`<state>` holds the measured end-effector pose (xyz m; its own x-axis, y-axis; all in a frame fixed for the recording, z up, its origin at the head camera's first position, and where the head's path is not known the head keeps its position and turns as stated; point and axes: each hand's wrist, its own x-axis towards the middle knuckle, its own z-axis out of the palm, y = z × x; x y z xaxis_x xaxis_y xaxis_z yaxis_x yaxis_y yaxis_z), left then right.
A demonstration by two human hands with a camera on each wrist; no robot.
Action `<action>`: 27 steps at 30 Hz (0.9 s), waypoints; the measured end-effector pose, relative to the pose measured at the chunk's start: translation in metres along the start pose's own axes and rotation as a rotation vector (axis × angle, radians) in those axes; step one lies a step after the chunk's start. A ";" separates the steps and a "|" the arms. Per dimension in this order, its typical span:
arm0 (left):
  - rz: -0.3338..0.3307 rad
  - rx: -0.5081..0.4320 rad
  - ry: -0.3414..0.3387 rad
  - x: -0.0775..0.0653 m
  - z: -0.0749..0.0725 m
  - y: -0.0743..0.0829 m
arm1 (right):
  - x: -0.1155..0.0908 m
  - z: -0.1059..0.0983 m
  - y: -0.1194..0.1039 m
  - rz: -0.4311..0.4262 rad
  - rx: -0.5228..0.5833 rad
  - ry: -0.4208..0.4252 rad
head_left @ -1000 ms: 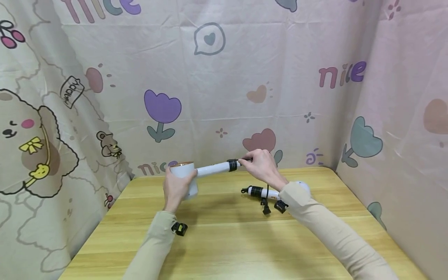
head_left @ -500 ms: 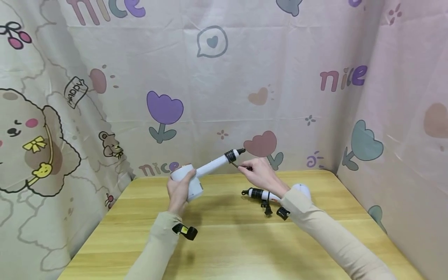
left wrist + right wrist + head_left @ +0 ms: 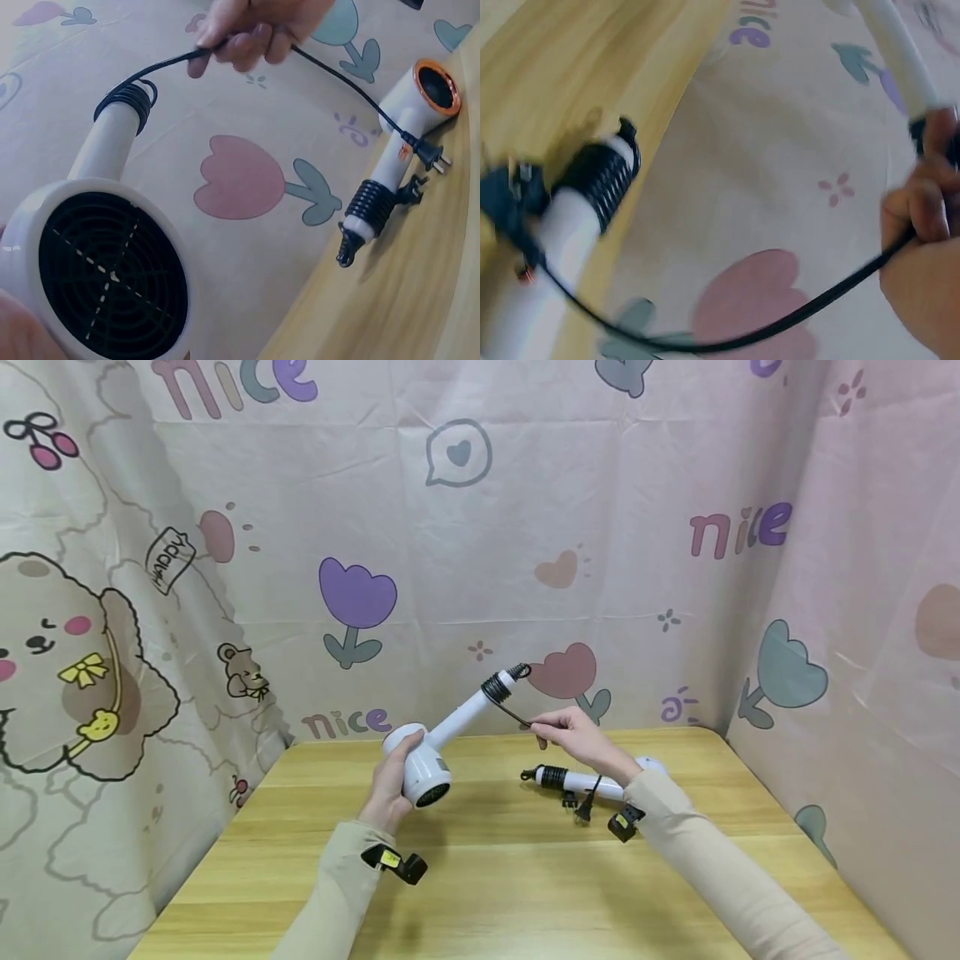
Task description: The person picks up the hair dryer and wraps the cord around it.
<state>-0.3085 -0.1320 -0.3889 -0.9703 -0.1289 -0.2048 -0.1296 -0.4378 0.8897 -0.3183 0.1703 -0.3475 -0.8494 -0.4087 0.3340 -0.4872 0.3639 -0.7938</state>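
My left hand (image 3: 388, 787) grips a white hair dryer (image 3: 459, 722) by its head, above the table. Its handle slants up to the right, and the black intake grille (image 3: 112, 274) faces the left wrist camera. Black cord (image 3: 512, 715) is wound round the handle's end. My right hand (image 3: 583, 742) pinches the loose stretch of this cord, to the right of the coils. Below that hand the cord's end hangs with a two-pin plug (image 3: 430, 156). Behind the plug, a second white hair dryer (image 3: 391, 163) lies on the table, its cord coiled round its handle.
The wooden table (image 3: 480, 893) reaches back to a patterned curtain (image 3: 480, 552), which also hangs along both sides. The second dryer's own plug (image 3: 570, 799) lies close to its handle. Small black cameras (image 3: 395, 863) are strapped at both wrists.
My left hand has turned the dryer: the handle's end has risen and the grille has swung into view. My right hand has drawn the cord away from the coils, slightly rightward and down.
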 end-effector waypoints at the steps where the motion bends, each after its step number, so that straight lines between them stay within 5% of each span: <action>1: -0.006 -0.009 -0.007 0.000 0.001 -0.001 | 0.001 -0.003 0.001 0.023 0.047 -0.019; 5: -0.028 -0.048 -0.039 0.000 0.003 -0.001 | 0.003 -0.013 0.007 0.105 0.135 -0.103; 9: -0.057 -0.074 -0.085 0.000 0.003 -0.001 | 0.003 -0.021 0.015 0.195 0.083 -0.138; 19: -0.135 0.047 -0.261 0.002 -0.006 -0.006 | 0.011 -0.024 0.021 0.314 -0.170 0.000; 27: -0.169 0.151 -0.379 0.002 -0.008 -0.011 | 0.025 -0.020 0.015 0.291 -0.261 0.116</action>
<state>-0.3075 -0.1345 -0.4026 -0.9357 0.2810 -0.2133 -0.2939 -0.2865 0.9119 -0.3510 0.1823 -0.3412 -0.9695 -0.1651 0.1812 -0.2451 0.6572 -0.7127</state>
